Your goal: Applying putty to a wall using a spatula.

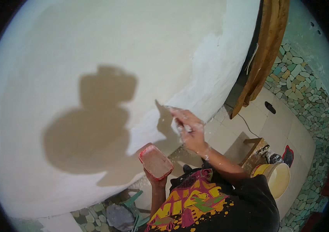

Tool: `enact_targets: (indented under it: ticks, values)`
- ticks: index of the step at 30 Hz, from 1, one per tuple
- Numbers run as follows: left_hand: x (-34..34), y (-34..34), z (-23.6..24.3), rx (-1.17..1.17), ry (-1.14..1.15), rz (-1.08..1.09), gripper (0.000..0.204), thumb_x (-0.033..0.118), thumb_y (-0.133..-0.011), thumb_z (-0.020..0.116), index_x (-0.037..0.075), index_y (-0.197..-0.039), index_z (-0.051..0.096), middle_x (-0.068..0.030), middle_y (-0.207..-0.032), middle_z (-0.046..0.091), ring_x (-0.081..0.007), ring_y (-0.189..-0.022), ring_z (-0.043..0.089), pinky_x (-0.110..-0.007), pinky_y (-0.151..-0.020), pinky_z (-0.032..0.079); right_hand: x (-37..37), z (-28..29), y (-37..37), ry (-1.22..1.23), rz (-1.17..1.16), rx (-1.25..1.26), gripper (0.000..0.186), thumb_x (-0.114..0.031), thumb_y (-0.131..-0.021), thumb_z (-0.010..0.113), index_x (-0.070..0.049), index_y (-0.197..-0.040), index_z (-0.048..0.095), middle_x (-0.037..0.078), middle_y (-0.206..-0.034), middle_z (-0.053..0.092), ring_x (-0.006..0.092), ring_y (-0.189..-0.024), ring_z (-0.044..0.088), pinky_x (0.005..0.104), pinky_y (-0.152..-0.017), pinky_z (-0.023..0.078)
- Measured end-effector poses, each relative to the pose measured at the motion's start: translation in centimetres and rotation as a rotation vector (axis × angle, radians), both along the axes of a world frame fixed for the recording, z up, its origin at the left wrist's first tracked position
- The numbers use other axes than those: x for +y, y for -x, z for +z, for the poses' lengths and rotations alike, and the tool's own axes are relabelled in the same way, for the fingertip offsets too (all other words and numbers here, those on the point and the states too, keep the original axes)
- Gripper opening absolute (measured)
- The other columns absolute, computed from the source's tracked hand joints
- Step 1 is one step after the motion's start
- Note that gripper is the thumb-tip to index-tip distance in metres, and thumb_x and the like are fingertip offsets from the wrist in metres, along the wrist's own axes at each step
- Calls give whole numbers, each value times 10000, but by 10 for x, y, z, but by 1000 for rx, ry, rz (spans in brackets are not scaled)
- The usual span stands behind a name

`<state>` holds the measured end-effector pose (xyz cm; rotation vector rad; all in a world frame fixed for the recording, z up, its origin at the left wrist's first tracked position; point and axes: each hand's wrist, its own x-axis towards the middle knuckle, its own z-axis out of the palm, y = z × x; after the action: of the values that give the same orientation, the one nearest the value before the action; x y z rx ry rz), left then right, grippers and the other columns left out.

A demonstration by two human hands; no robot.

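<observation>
A curved wall (176, 50), unevenly coated in cream and brighter white, fills much of the view, with dark shadows cast on it. My right hand (189, 129), spattered white, is raised against its lower right part, fingers closed on a small white-smeared tool whose shape is hard to make out. Lower and to the left, my left hand (154, 181) grips a red-rimmed rectangular container (156, 162) of pale paste from underneath, close to the wall.
Brown timber (265, 58) runs beside the wall's right edge. On tiles stand a wooden stool (254, 154) with tools and a yellowish bucket (278, 181); a dark sandal (270, 107) and cord lie nearby. Pebble paving (303, 112) borders them. A green object (131, 205) is at bottom left.
</observation>
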<state>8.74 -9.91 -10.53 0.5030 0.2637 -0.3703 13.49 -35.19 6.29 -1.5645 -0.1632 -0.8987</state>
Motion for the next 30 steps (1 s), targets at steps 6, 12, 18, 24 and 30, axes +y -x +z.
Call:
enact_targets:
  ticks: [6,12,18,24,30]
  values:
    - [-9,2,-17,59,139,0,603,537,-1037,545,166,-1510,493,-105,-1439,607,-341,-1272,621,-572,-1035,546,-111,43,-14,553,-472,-214,565,179,-829,612,-47,-1336,716,196,-1268,713,334,-1126,711,376,-916,585]
    - [-48,-15,-18,12,139,-84,618,536,-1024,565,167,-1515,493,-81,-1466,595,-332,-1309,599,-573,-1086,510,-182,74,-65,1093,-712,-350,475,-207,-836,789,-164,-1306,739,92,-1393,683,305,-1309,632,476,-1095,481]
    - [-87,-17,-13,31,89,-22,682,572,-1005,589,161,-1535,470,-113,-1443,600,-354,-1273,621,-597,-1030,550,-197,-9,-95,1006,-528,-350,472,-234,-857,758,-165,-1322,722,54,-1413,666,288,-1346,603,547,-1168,426]
    - [-129,-13,-12,68,47,-17,663,582,-1029,531,162,-1538,467,-107,-1459,588,-348,-1277,619,-597,-1018,552,-203,-63,-53,927,-303,-88,550,-135,-802,805,-139,-1343,707,94,-1434,643,321,-1338,603,531,-1151,451]
    - [-154,-9,-11,102,130,-29,643,561,-1039,529,165,-1542,468,-104,-1461,595,-354,-1292,613,-599,-1022,550,-183,-2,-36,-89,-77,67,390,-45,-937,712,-26,-1323,659,130,-1284,696,307,-1198,670,416,-1022,561]
